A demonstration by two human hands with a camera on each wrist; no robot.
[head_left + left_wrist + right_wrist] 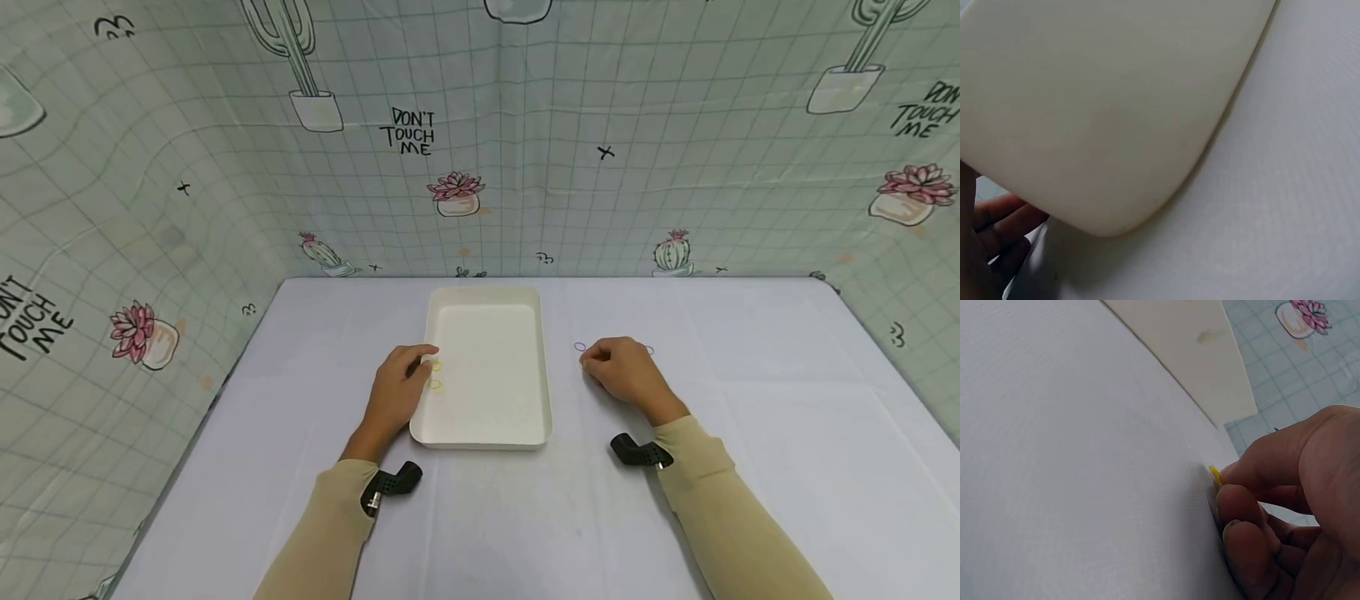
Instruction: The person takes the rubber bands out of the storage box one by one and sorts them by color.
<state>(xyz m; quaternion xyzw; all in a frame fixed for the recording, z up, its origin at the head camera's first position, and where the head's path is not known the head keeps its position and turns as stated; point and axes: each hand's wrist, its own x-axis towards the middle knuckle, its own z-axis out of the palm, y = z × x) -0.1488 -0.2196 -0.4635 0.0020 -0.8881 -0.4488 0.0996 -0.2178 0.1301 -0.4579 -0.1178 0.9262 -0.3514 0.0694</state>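
Observation:
My left hand (396, 387) grips the left rim of a shallow white tray (487, 433), its index fingertip and thumb over the edge. In the left wrist view, other fingers (1007, 228) lie against the tray's outer side. Two thin yellow loops that look like rubber bands, one (437, 366) by the thumb and another (436, 385) nearer me, lie inside the tray along its left side. Right of the tray, my right hand (618, 367) pinches a small yellow rubber band (1215, 474) between thumb and index finger, low over the tablecloth. Its other fingers are curled.
One dark thin loop (580, 347) lies just beyond the right fingertips; another bluish loop (649, 350) shows behind the right hand. A white cloth (750, 400) covers the table. Patterned fabric (555, 192) hangs along its back and sides.

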